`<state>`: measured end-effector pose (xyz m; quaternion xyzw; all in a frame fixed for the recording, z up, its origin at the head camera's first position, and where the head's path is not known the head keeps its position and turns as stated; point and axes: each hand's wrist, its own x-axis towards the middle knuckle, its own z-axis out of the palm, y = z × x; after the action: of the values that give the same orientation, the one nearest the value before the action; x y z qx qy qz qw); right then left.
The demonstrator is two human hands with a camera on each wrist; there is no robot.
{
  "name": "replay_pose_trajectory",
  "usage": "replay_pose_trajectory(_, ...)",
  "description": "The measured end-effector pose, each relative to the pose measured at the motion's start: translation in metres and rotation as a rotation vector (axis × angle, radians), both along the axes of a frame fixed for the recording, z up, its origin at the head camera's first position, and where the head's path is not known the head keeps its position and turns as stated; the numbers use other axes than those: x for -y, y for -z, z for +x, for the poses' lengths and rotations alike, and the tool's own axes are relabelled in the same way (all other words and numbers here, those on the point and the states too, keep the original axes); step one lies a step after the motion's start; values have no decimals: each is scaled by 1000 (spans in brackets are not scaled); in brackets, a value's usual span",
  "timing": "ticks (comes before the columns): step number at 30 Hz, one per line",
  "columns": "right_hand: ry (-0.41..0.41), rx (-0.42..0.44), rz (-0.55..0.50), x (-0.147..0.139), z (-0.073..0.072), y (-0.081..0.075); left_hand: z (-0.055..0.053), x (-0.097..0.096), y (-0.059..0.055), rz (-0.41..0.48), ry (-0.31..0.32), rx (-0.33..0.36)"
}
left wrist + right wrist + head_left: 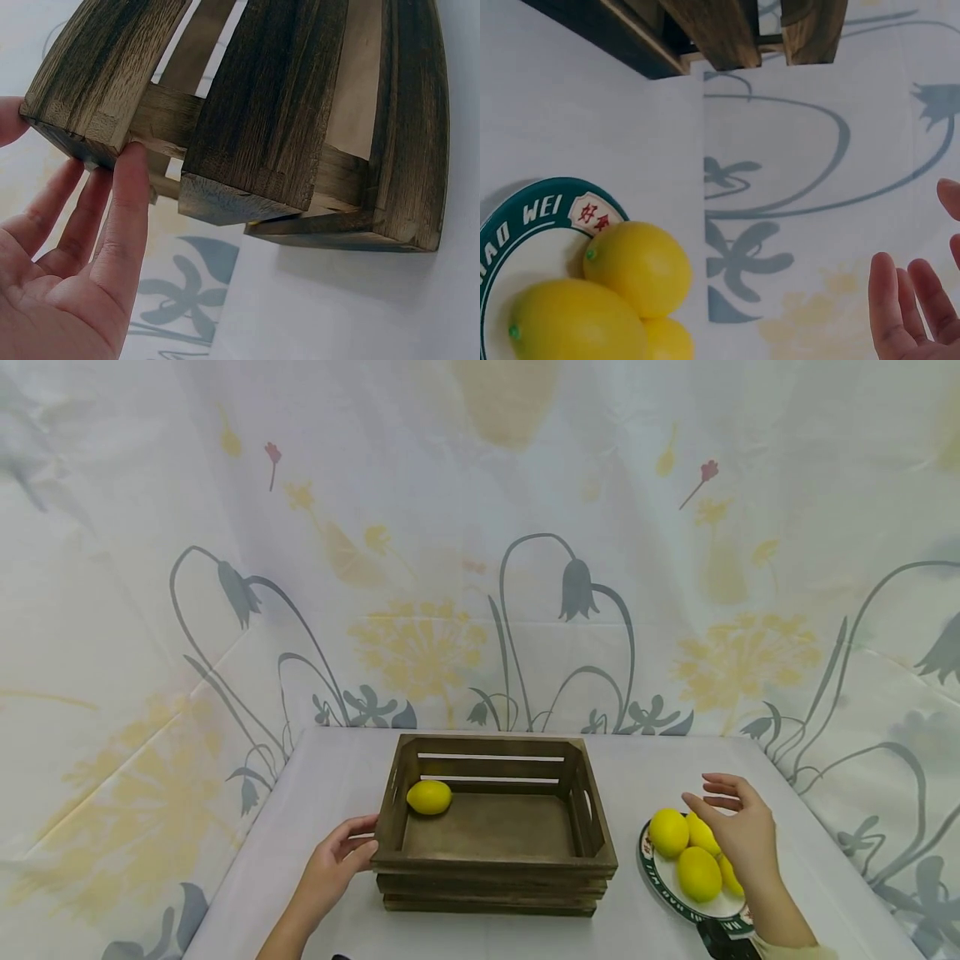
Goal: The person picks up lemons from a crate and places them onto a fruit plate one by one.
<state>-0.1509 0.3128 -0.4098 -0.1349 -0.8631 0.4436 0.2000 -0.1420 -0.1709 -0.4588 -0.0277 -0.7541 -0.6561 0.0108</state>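
A brown slatted wooden crate [495, 864] stands in the middle of the table, with one yellow lemon [430, 797] inside at its left. My left hand [339, 862] holds the crate's front left corner; the left wrist view shows thumb and fingers [129, 217] on either side of the upper slat [97, 97]. My right hand [738, 827] hovers over a green-rimmed plate [660, 887] to the right, its fingers parted and nothing between them. Several lemons [699, 874] lie on this plate, partly hidden by the hand. In the right wrist view the fingers [886, 300] are apart from the lemons [637, 270].
A white cloth [315, 777] covers the table. Behind and beside it hangs a curtain [450, 527] printed with flowers. A black strap or device [723, 943] sits at the right wrist, close to the plate's near rim.
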Motion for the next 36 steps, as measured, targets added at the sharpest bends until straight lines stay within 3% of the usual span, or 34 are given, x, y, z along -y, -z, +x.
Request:
replay_pose_trajectory(6,-45,-70,-1,11,-8,-8,0,0,0,8,4,-8)
replay_pose_trajectory(22,-184,-157,-56,52,-30,-28,1,-1,-1,10,13,-18)
replay_pose_trajectory(36,-315,-216,-146,96,-49,-35,1,-1,5,33,7,-45)
